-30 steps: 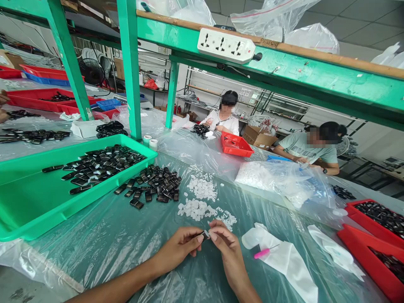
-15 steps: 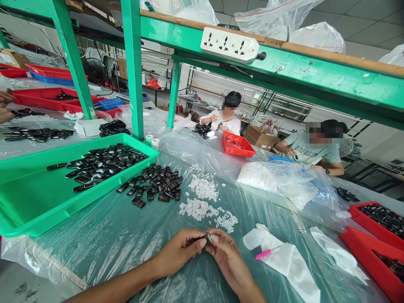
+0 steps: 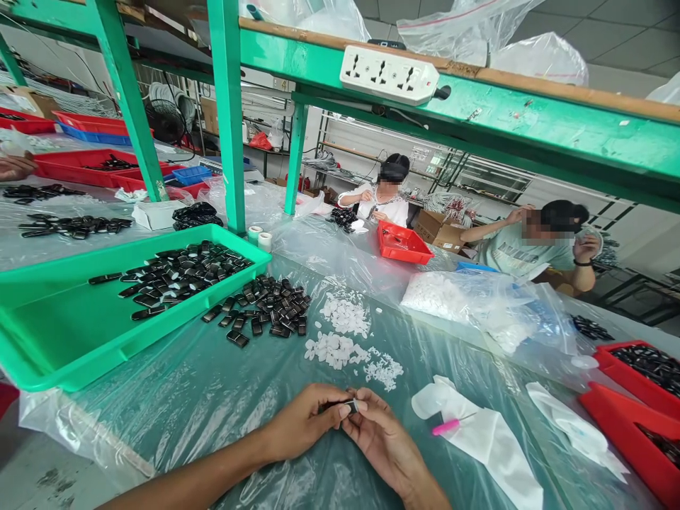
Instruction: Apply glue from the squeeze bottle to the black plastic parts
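Observation:
My left hand (image 3: 302,421) pinches a small black plastic piece (image 3: 352,406) between thumb and fingers, low in the middle of the head view. Thumb and fingers of my right hand (image 3: 381,433) close on the end of the same piece, where a pale edge shows; most of it is covered by the fingers. Just beyond lie small white translucent pieces (image 3: 333,350) in several little heaps. To their left is a pile of glossy black pieces (image 3: 270,304), and more lie in the green tray (image 3: 69,365).
On the right a pink-handled tool (image 3: 445,427) rests on white cloth (image 3: 491,443), with red trays (image 3: 621,425) farther over. Behind it lies a clear bag (image 3: 478,304) of white pieces. A green shelf frame (image 3: 228,127) carries a power strip (image 3: 390,74). Two people sit opposite.
My hands stay together on the black piece, with slight finger movement at its end. The person at right has raised both hands beside the head. The view has shifted slightly.

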Demonstrator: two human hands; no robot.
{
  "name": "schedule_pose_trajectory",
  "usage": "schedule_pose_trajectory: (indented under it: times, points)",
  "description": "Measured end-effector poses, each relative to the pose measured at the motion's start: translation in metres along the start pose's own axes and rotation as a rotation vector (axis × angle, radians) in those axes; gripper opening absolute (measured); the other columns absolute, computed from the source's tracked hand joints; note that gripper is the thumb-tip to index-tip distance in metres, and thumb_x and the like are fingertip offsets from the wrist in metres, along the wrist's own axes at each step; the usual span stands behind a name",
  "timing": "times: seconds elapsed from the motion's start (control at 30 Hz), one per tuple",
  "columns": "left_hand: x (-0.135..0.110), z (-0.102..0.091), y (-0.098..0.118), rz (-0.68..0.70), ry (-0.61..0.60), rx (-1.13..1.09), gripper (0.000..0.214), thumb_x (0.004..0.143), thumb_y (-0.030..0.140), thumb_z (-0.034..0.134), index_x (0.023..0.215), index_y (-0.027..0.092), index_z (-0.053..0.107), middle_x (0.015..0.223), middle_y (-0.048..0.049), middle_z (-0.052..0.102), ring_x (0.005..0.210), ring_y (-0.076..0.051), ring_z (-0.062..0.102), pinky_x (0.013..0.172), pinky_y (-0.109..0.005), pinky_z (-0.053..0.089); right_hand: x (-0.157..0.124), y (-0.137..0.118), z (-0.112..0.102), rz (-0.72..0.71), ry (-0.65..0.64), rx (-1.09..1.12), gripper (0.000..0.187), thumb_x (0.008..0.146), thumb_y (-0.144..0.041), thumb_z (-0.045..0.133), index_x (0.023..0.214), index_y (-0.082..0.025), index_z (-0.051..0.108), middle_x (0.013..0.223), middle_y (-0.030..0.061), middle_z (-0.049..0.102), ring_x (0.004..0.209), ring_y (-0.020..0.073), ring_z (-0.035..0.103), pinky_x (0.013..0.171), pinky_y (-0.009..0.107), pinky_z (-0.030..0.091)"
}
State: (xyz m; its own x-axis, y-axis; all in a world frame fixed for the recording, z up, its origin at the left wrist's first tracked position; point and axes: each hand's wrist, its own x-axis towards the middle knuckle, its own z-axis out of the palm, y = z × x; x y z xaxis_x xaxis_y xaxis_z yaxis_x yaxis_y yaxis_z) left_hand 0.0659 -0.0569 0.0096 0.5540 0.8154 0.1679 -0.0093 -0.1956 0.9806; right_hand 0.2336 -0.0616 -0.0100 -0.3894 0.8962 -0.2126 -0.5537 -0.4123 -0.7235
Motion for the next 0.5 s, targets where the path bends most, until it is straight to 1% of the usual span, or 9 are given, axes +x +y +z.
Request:
schedule_pose_trajectory:
  times: [0.07, 0.17, 0.23, 0.3, 0.37, 0.5]
  points:
    - [0.0014, -0.0009, -0.0019, -0.030, -0.018, -0.078, 0.040, 0.089, 0.046, 0.044, 0.081, 0.012, 0.063, 0.063, -0.0005, 0.047, 0.058, -0.012, 0.041, 0.054, -0.022, 0.031, 0.0009, 0.0027, -0.0001, -0.013, -0.001, -0.007, 0.012, 0.070, -0.024, 0.073, 0.079, -0.023, 0.066, 0.085, 0.0001, 0.062, 0.079, 0.0151, 0.058, 0.079, 0.031, 0.044]
    - [0.0041, -0.0024, -0.0040, -0.138, -0.036, -0.287, 0.046, 0.086, 0.052, 0.044, 0.075, 0.011, 0.063, 0.062, -0.0010, 0.048, 0.055, -0.011, 0.042, 0.056, -0.023, 0.036, 0.0032, 0.0056, 0.0000, -0.052, 0.012, -0.053, 0.015, 0.073, -0.031, 0.070, 0.085, -0.024, 0.065, 0.075, -0.0001, 0.061, 0.070, 0.0152, 0.058, 0.073, 0.032, 0.045]
    - [0.0050, -0.0032, -0.0047, -0.215, -0.023, -0.430, 0.048, 0.085, 0.054, 0.044, 0.076, 0.011, 0.063, 0.065, -0.0031, 0.052, 0.057, -0.012, 0.045, 0.061, -0.025, 0.040, 0.0046, 0.0066, -0.0003, -0.101, 0.042, -0.104, 0.018, 0.074, -0.035, 0.069, 0.088, -0.023, 0.065, 0.073, 0.0001, 0.061, 0.066, 0.0151, 0.058, 0.071, 0.032, 0.046]
    - [0.0050, -0.0039, -0.0050, -0.263, -0.003, -0.529, 0.049, 0.084, 0.055, 0.045, 0.081, 0.010, 0.064, 0.069, -0.0054, 0.054, 0.060, -0.013, 0.047, 0.063, -0.026, 0.042, 0.0051, 0.0069, -0.0012, -0.170, 0.083, -0.173, 0.018, 0.076, -0.036, 0.067, 0.087, -0.022, 0.064, 0.075, 0.0007, 0.060, 0.067, 0.0153, 0.057, 0.071, 0.031, 0.045]
    - [0.0043, -0.0046, -0.0048, -0.278, -0.001, -0.573, 0.049, 0.083, 0.055, 0.047, 0.084, 0.009, 0.064, 0.071, -0.0068, 0.056, 0.061, -0.013, 0.048, 0.064, -0.027, 0.042, 0.0047, 0.0069, -0.0022, -0.247, 0.130, -0.255, 0.017, 0.078, -0.036, 0.066, 0.085, -0.021, 0.065, 0.078, 0.0009, 0.060, 0.070, 0.0153, 0.056, 0.072, 0.030, 0.045]
    - [0.0030, -0.0063, -0.0030, -0.276, -0.037, -0.590, 0.048, 0.084, 0.053, 0.047, 0.090, 0.009, 0.065, 0.073, -0.0070, 0.057, 0.058, -0.012, 0.048, 0.066, -0.027, 0.042, 0.0025, 0.0057, -0.0026, -0.369, 0.207, -0.444, 0.016, 0.080, -0.036, 0.064, 0.086, -0.021, 0.068, 0.080, 0.0014, 0.061, 0.072, 0.0158, 0.055, 0.072, 0.029, 0.044]
